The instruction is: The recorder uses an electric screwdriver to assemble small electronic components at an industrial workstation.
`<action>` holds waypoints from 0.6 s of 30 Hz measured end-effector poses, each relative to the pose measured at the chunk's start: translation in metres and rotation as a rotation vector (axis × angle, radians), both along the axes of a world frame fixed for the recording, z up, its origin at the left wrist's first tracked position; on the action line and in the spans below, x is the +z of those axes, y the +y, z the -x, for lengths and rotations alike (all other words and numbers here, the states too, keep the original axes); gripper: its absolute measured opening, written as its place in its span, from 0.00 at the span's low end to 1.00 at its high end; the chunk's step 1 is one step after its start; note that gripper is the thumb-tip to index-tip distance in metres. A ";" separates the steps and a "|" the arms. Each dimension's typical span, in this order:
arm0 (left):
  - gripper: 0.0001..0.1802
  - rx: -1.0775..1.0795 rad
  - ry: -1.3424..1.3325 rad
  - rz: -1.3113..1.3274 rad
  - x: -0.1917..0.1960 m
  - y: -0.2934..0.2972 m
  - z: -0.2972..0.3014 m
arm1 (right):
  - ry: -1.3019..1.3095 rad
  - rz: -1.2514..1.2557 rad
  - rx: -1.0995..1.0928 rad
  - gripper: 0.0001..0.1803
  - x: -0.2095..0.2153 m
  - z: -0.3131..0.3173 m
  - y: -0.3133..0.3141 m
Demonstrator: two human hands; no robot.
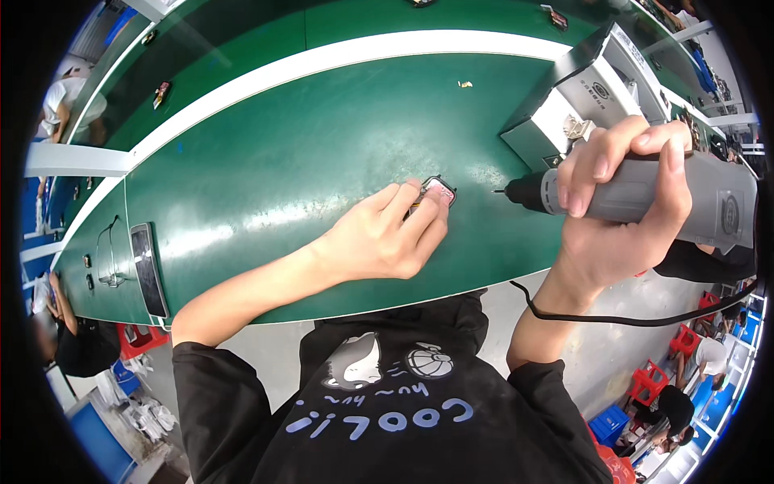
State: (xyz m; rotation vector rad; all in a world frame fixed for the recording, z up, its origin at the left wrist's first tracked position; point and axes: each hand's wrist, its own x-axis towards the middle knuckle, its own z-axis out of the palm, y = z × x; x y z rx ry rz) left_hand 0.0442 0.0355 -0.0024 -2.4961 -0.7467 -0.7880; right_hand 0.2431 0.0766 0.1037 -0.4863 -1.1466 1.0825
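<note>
My right hand (601,246) is wrapped round a grey electric screwdriver (625,192) with a black nose. The tool lies nearly level, its thin bit (498,191) pointing left, and the bit stands apart from the small part by my other hand. On the green tabletop my left hand (383,234) has its fingertips closed on a small rectangular electronic part (439,190) with a dark frame and a pinkish face. My fingers cover much of that part. A black cord (621,320) runs below my right wrist.
A white and dark box-shaped machine (564,109) with a metal fitting stands at the back right, close to the screwdriver. At the left lie a phone (147,270) and glasses (110,254). A tiny scrap (465,84) lies farther back. People work nearby on both sides.
</note>
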 end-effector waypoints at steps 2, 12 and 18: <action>0.10 0.001 0.014 0.017 -0.001 -0.002 0.001 | 0.001 -0.010 0.019 0.14 -0.005 0.006 -0.001; 0.09 0.042 0.089 0.052 0.001 -0.004 0.000 | 0.003 0.037 0.044 0.14 -0.017 0.023 -0.004; 0.12 0.017 0.058 0.143 0.005 -0.004 0.001 | 0.006 0.067 0.058 0.14 -0.022 0.024 -0.004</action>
